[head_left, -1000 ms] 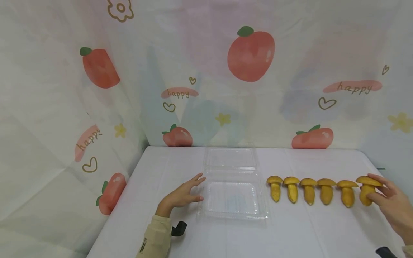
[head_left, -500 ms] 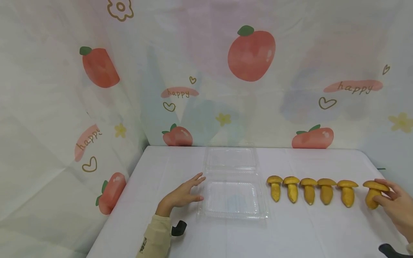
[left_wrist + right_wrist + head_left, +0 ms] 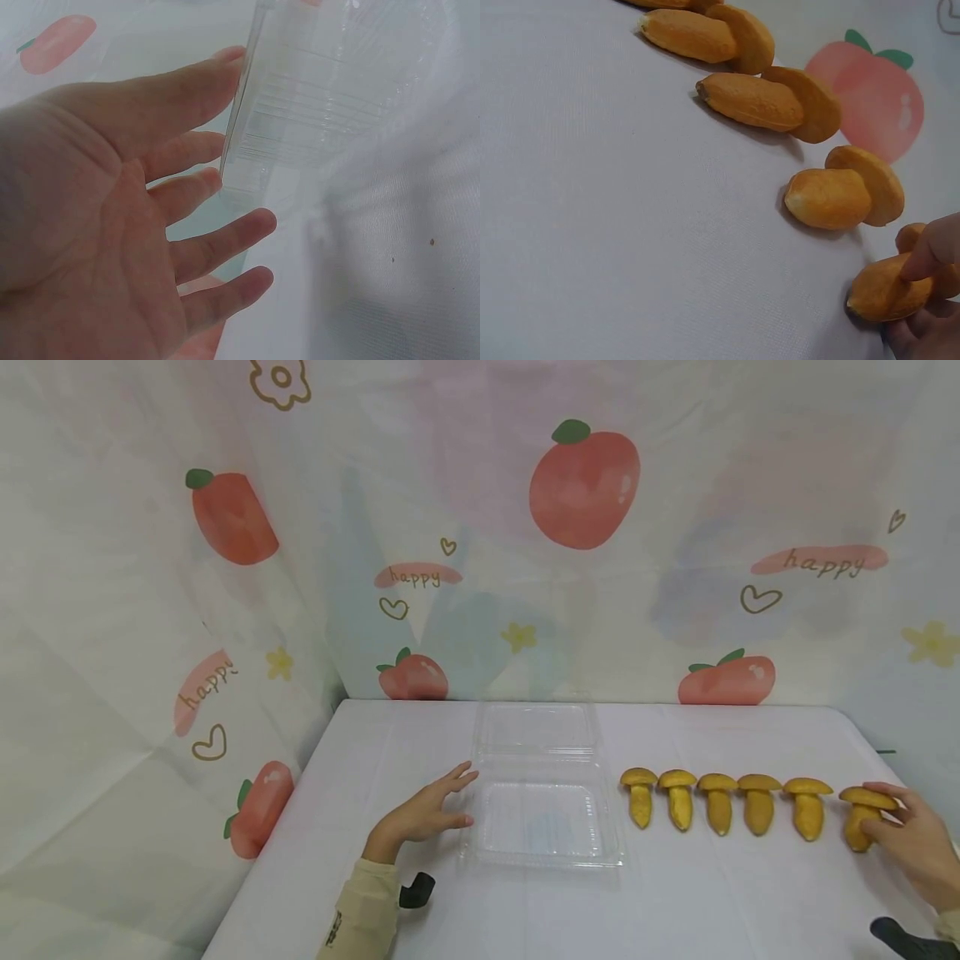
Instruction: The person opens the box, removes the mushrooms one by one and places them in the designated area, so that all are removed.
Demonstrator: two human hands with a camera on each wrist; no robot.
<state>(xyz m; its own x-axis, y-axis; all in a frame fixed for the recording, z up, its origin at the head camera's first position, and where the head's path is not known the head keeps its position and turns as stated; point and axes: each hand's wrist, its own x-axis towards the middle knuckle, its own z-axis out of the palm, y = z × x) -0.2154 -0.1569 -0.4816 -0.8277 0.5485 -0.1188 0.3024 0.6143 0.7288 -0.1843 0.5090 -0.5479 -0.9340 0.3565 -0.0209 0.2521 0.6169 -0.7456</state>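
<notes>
My right hand (image 3: 917, 843) pinches the stem of the rightmost yellow-brown mushroom (image 3: 857, 831), thumb on the near side. In the right wrist view this mushroom (image 3: 889, 291) lies at the lower right, its cap partly covered by the fingers. Several similar mushrooms stretch leftward in a row, the closest being one mushroom (image 3: 808, 814) just left of the held one. At the left edge of a clear plastic clamshell box (image 3: 542, 862), my left hand (image 3: 422, 810) has its fingers extended. The left wrist view shows thumb and fingertips at the rim of the box (image 3: 315, 112).
The clamshell's lid (image 3: 536, 728) lies folded back toward the rear wall. A white cloth covers the table (image 3: 675, 910). A patterned fabric wall (image 3: 480, 510) rises behind and on the left.
My right hand has shifted the rightmost mushroom to the right, then slightly back left and nearer to me, widening its gap from the row. My left hand has stayed still.
</notes>
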